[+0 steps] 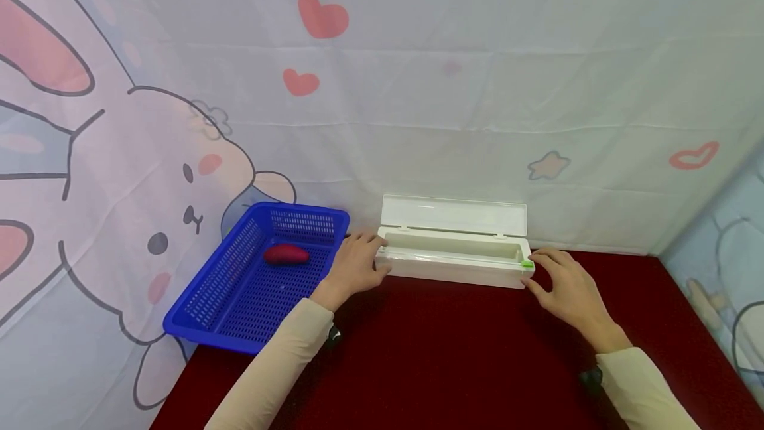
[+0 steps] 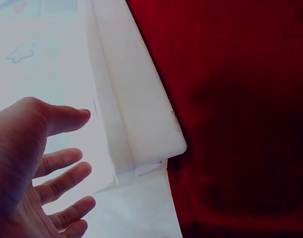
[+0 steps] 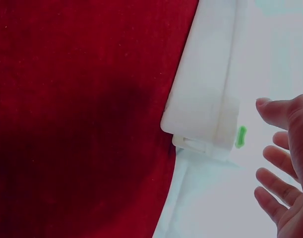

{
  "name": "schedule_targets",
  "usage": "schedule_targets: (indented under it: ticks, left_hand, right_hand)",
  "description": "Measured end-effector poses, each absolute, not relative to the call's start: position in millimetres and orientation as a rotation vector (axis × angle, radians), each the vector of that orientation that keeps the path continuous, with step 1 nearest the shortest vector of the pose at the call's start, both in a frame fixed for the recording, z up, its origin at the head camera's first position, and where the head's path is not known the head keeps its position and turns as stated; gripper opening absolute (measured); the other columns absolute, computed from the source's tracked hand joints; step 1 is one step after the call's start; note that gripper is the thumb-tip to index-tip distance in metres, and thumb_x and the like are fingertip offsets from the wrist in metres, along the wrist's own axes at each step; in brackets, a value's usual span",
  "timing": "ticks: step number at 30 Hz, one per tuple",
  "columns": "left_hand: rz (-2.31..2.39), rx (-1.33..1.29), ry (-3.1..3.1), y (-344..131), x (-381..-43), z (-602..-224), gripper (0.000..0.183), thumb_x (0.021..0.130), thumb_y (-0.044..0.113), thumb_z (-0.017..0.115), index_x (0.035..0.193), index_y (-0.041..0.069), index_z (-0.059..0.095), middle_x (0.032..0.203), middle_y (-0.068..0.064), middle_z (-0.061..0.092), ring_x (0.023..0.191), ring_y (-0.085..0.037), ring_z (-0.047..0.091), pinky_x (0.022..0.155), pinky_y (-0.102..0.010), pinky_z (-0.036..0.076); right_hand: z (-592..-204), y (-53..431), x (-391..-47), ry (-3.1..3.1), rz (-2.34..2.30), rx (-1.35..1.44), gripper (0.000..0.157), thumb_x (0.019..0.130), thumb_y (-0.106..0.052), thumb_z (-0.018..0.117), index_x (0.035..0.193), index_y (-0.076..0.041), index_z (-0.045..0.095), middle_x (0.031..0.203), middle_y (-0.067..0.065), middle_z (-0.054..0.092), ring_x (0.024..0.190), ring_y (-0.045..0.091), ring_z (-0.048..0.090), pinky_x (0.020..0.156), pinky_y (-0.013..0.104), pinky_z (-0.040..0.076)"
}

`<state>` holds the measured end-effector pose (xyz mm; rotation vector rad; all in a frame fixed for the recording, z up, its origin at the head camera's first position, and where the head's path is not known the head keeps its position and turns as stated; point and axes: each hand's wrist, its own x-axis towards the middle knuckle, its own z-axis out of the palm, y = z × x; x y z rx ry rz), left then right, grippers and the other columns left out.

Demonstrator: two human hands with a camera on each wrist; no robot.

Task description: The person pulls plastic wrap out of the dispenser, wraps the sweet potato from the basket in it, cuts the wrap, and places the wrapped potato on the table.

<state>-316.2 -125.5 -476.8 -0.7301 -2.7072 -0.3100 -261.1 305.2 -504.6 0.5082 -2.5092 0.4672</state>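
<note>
Your left hand (image 1: 354, 265) and right hand (image 1: 567, 289) flank white box (image 1: 453, 273) at its ends, fingers parted, apparently gripping nothing. Box sits on red cloth (image 1: 453, 350), lid (image 1: 453, 215) raised. For steadiness, best press both ends evenly, fingertips clear of green tab (image 1: 527, 264).

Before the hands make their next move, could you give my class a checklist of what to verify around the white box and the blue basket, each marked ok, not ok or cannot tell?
1. White box resting on the red surface: ok.
2. Lid closed: not ok, it stands open at the back.
3. Hands placed at opposite ends: ok, left hand and right hand flank the box.
4. Firm grip: not ok, neither hand's fingers are wrapped round it.
5. Red item inside the blue basket: ok.
6. Red item's firmness: cannot tell.
</note>
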Motion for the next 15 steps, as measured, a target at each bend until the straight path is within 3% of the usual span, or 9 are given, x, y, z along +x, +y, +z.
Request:
schedule_targets:
  ticks: [15]
  left_hand:
    - [-0.312, -0.681, -2.674, -117.2, -315.6, -482.8, 0.035, 0.089, 0.027, 0.086, 0.118, 0.008, 0.075, 0.119, -0.012, 0.074, 0.109, -0.037, 0.067, 0.093, -0.053, 0.056]
  right_hand:
    - [-518.7, 298.7, -268.2, -2.407, 0.468, 0.551, 0.034, 0.079, -0.009, 0.093, 0.106, 0.002, 0.076, 0.113, 0.017, 0.071, 0.106, 0.038, 0.066, 0.083, 0.055, 0.059]
